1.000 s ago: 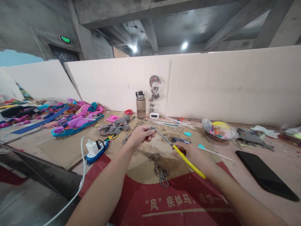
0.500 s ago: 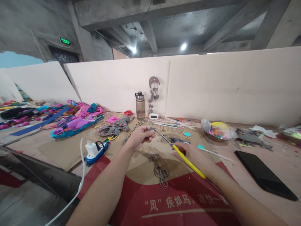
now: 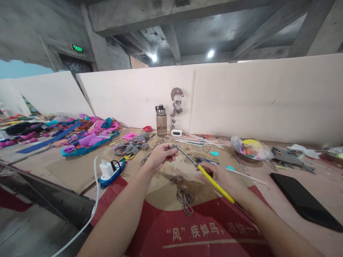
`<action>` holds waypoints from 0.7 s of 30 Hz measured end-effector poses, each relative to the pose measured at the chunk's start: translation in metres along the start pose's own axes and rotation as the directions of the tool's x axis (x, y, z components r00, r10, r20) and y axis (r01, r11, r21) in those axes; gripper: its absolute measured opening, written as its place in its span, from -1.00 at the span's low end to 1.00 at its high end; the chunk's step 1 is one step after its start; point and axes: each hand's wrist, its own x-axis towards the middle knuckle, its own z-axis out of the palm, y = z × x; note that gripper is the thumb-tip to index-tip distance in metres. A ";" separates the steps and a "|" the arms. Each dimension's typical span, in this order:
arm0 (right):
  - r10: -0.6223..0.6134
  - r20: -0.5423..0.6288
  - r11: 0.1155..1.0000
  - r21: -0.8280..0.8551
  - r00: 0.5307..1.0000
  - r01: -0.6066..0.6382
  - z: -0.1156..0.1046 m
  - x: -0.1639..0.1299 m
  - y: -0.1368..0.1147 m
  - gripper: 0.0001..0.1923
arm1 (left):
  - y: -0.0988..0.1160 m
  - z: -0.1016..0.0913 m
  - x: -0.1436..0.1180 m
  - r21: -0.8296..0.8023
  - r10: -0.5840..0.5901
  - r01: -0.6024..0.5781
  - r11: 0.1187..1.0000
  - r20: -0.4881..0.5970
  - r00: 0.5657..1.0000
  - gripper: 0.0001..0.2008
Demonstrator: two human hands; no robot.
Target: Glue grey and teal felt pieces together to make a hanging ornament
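My left hand (image 3: 160, 156) pinches a small grey piece (image 3: 174, 146) above the cardboard. My right hand (image 3: 219, 175) grips a tool with a yellow handle (image 3: 215, 184); its thin metal tip (image 3: 186, 155) reaches up to the grey piece by my left fingertips. Below and between the hands, a coil of grey cord (image 3: 183, 195) lies on the cardboard.
A blue power strip with a white charger (image 3: 109, 169) and cable lies left. A water bottle (image 3: 161, 121), small clock (image 3: 176, 132) and hanging grey ornament (image 3: 176, 102) stand at the white back board. A black phone (image 3: 305, 201) lies right; a bowl of bits (image 3: 250, 149), grey felt pieces (image 3: 130, 145) and coloured scraps (image 3: 88, 135) lie around.
Both hands hold nearly the same pose; the view has shifted slightly.
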 end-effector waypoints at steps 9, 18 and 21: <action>-0.042 0.086 0.989 0.148 0.995 0.029 0.003 -0.001 -0.002 -0.61 | -0.004 -0.004 0.004 0.117 0.034 -0.032 0.993 -0.011 0.999 -0.67; -0.027 0.020 0.998 0.059 0.999 0.026 0.009 -0.002 0.008 -0.67 | -0.002 -0.002 0.004 -0.055 0.053 -0.055 0.997 -0.041 0.998 -0.67; 0.015 -0.051 1.000 0.027 0.999 -0.014 0.012 -0.001 0.013 -0.67 | 0.001 -0.001 0.004 -0.102 0.057 -0.061 0.993 -0.045 0.997 -0.66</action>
